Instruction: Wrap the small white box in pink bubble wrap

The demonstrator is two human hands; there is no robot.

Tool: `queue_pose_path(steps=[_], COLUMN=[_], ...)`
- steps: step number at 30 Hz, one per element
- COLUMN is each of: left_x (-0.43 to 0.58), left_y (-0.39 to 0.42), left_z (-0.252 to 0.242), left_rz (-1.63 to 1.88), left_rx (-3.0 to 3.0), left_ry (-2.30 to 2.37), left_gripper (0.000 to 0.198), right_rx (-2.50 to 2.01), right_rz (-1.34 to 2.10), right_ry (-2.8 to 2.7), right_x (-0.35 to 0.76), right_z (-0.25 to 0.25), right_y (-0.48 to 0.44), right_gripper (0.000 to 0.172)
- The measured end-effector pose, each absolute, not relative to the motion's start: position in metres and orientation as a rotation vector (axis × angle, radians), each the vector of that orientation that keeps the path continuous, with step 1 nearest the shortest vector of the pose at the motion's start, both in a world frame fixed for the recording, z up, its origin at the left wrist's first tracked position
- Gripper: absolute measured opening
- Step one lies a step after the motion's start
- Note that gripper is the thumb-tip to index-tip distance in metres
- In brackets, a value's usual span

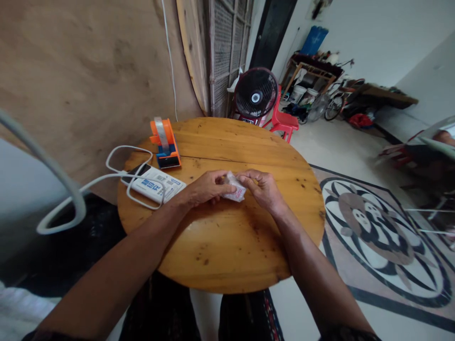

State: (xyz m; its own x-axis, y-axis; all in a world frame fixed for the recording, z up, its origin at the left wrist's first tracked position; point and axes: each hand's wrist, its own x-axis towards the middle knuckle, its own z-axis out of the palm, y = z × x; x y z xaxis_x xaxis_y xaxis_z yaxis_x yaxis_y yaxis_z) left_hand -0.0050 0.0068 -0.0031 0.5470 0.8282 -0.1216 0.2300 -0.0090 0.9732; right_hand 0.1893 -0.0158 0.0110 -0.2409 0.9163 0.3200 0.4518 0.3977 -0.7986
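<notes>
Here, the left hand (pixel 208 188) and right hand (pixel 262 186) grip a crinkly whitish packet (pixel 237 193), printed reddish. It's inside the table edge (pixel 231 288).

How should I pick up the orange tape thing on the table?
Probably from above and its right: grip the orange body of the tape dispenser, beside the roll. That side wall stands exposed, while a white cable loops at its left and the black front end might have a cutting edge.
</notes>
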Motion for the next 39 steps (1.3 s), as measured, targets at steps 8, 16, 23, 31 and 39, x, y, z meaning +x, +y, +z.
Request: queue_pose_path(steps=[8, 16, 23, 31, 39], left_x=[-0.006, -0.0065, -0.0072, -0.0075, -0.0074], left_y=[0.0072, 0.007, 0.0093, 0.0088, 0.0108], left_z=[-0.0035, -0.0038, -0.0083, -0.0057, -0.008], left_rz=[0.601, 0.604, 0.616, 0.609, 0.625], left_rx=[1.591, 1.577, 1.574, 1.567, 1.521], left_ry=[0.914, 0.92, 0.91, 0.903, 0.915], left_gripper=[0.039, 0.041, 0.04, 0.037, 0.034], right_rx=[-1.188, -1.172, -1.138, -1.162, -1.125], right_rz=[0.6, 0.67, 0.637, 0.554, 0.458], right_ry=[-1.776, -1.807, -1.886, -1.857, -1.927], right_x=[0.188, 0.1881, 0.1893, 0.1895, 0.1886], right_z=[0.0084, 0.0104, 0.0115, 0.0105, 0.0095], right_y=[-0.0154, -0.0186, -0.0215, -0.0214, -0.0236], right_gripper=[0.018, 0.022, 0.023, 0.016, 0.015])
